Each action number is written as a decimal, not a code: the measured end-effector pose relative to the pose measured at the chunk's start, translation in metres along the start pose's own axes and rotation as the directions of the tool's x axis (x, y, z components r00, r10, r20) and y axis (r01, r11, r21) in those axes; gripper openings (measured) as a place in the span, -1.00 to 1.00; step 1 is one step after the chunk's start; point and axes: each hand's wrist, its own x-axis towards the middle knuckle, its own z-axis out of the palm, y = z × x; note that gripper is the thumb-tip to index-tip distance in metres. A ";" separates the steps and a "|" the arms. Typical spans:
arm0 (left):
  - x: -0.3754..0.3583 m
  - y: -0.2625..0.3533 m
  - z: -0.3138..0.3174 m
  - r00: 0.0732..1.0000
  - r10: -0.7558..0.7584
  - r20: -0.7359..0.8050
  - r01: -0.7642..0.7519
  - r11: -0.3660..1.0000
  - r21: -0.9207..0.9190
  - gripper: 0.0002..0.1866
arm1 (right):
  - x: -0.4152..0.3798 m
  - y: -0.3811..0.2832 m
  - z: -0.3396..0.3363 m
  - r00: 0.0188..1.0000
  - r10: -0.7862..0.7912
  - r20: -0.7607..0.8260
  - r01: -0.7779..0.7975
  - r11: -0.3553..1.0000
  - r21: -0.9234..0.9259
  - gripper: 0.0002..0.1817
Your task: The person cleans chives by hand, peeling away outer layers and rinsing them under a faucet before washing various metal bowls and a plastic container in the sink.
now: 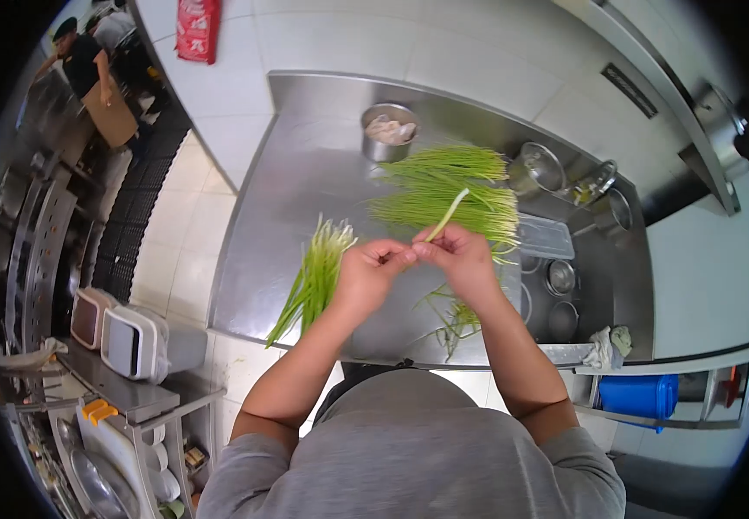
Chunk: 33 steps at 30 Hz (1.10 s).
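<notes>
My left hand (369, 270) and my right hand (458, 259) meet over the steel worktop, fingertips pinched together. A single green onion (450, 214) rises at a slant out of my right hand, its pale end pointing up. Its lower end is hidden by the fingers, where my left thumb and finger also pinch. Beyond my right hand lies a wide pile of green onions (443, 195). A smaller bunch of green onions (309, 281), white ends away from me, lies left of my left hand. Loose green trimmings (456, 322) are scattered beside my right forearm.
A steel pot (378, 149) with pale contents stands at the back. On the right are a clear plastic lid (545, 236), a steel pot (537, 169) and a crumpled cloth (606, 348). Lidded bins (136, 343) stand at left. Another person (89, 73) is far left.
</notes>
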 end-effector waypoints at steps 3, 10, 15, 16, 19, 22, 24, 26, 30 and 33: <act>-0.006 0.010 0.043 0.973 0.228 0.026 -0.223 0.916 0.334 -0.91 | -0.030 -0.005 -0.038 0.989 -0.048 -0.140 0.011 0.967 -0.255 -0.89; -0.002 0.028 0.118 0.882 0.470 -0.011 -0.422 0.801 0.426 -0.88 | -0.093 -0.017 -0.123 0.994 -0.101 -0.042 0.063 0.844 -0.532 -0.85; 0.006 0.031 0.147 0.980 0.192 -0.047 -0.179 0.965 0.192 -0.86 | -0.128 0.016 -0.212 0.960 -0.033 -0.279 -0.038 0.969 -0.243 -0.88; 0.006 0.027 0.155 0.985 0.173 -0.019 -0.164 0.959 0.230 -0.85 | -0.131 0.012 -0.221 0.959 -0.026 -0.283 -0.012 0.991 -0.133 -0.86; -0.003 -0.003 0.209 0.976 0.135 0.169 -0.179 0.944 0.278 -0.74 | -0.137 -0.001 -0.233 0.967 -0.106 -0.230 0.112 0.994 0.012 -0.78; -0.009 -0.009 0.235 0.974 0.143 0.178 -0.204 0.894 0.399 -0.60 | -0.134 0.005 -0.226 0.915 -0.387 -0.113 0.301 0.842 -0.447 -0.77; -0.013 -0.010 0.243 0.968 0.140 0.208 -0.219 0.875 0.432 -0.54 | -0.132 0.015 -0.229 0.891 -0.452 -0.026 0.363 0.747 -0.557 -0.79; -0.019 -0.010 0.249 0.971 0.113 0.212 -0.199 0.874 0.443 -0.51 | -0.134 0.022 -0.231 0.886 -0.462 0.042 0.383 0.679 -0.626 -0.83; -0.025 -0.016 0.249 0.978 0.060 0.199 -0.151 0.865 0.479 -0.50 | -0.135 0.033 -0.235 0.910 -0.406 0.087 0.364 0.681 -0.635 -0.90; -0.030 -0.019 0.245 0.972 0.082 0.221 -0.187 0.840 0.510 -0.55 | -0.134 0.043 -0.231 0.933 -0.352 0.077 0.329 0.745 -0.580 -0.91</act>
